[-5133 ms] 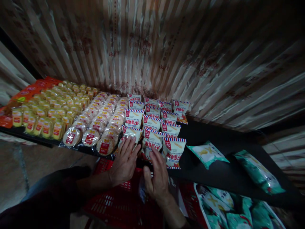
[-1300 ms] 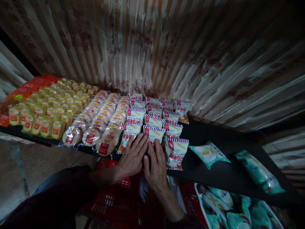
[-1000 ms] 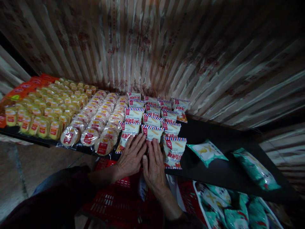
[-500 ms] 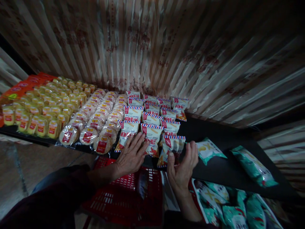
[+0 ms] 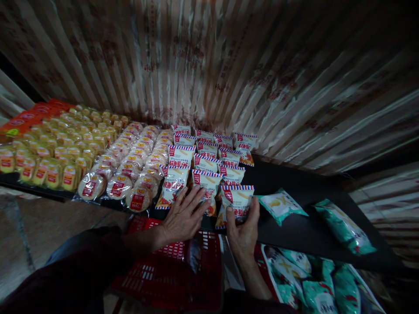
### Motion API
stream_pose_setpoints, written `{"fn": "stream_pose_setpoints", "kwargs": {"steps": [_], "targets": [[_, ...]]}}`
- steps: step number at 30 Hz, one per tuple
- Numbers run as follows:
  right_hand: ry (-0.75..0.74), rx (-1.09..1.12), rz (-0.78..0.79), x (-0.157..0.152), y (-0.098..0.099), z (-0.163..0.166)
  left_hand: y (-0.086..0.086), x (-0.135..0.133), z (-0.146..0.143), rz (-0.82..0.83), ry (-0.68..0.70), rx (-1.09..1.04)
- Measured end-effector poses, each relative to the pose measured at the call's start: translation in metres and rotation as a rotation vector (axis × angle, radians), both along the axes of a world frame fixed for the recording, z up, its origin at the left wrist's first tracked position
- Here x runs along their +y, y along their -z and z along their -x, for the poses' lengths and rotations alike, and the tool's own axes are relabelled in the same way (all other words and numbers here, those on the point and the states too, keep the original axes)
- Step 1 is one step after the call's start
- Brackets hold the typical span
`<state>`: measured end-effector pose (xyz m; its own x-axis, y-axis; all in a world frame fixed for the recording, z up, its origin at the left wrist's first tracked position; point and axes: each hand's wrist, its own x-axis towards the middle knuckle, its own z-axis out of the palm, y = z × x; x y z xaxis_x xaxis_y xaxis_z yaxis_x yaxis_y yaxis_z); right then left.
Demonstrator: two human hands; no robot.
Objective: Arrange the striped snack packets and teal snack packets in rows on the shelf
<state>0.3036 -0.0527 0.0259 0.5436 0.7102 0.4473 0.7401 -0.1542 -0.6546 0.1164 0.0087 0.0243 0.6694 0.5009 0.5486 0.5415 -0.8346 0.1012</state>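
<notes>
Rows of white snack bags (image 5: 179,153) with red-and-blue striped edges stand on the black shelf (image 5: 330,185). My left hand (image 5: 185,216) lies with its fingers stretched out over the lower front of the middle front snack bag (image 5: 209,181). Nothing is gripped in it. At the right end of the front row, my right hand (image 5: 244,233) holds a snack bag (image 5: 238,195) between the thumb at its lower left and the fingers along its right side. This bag leans upright, and part of its lower right is hidden by the hand.
Round packaged crackers (image 5: 118,187) and yellow packaged cakes (image 5: 54,172) fill the shelf's left. Two green-and-white bags (image 5: 283,205) lie to the right. Below are a red basket (image 5: 163,279) and a box of green bags (image 5: 319,296). A pleated curtain (image 5: 196,65) hangs behind.
My right hand has moved left and its fingers have closed in on the sides of the front right snack bag. My left hand has shifted slightly right, staying spread over the bags.
</notes>
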Motion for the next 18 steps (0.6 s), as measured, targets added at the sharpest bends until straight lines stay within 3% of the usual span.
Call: {"fn": "stream_pose_setpoints", "kwargs": {"steps": [4, 13, 18], "targets": [[0.013, -0.010, -0.051, 0.006, -0.005, -0.006, 0.001, -0.001, 0.001, 0.018, -0.004, 0.010], [0.048, -0.137, 0.021, 0.016, -0.001, -0.002, 0.002, 0.001, 0.001, 0.030, 0.012, -0.003], [-0.054, -0.148, 0.026, 0.013, 0.005, 0.005, 0.004, 0.001, 0.001, 0.045, 0.016, 0.010]]}}
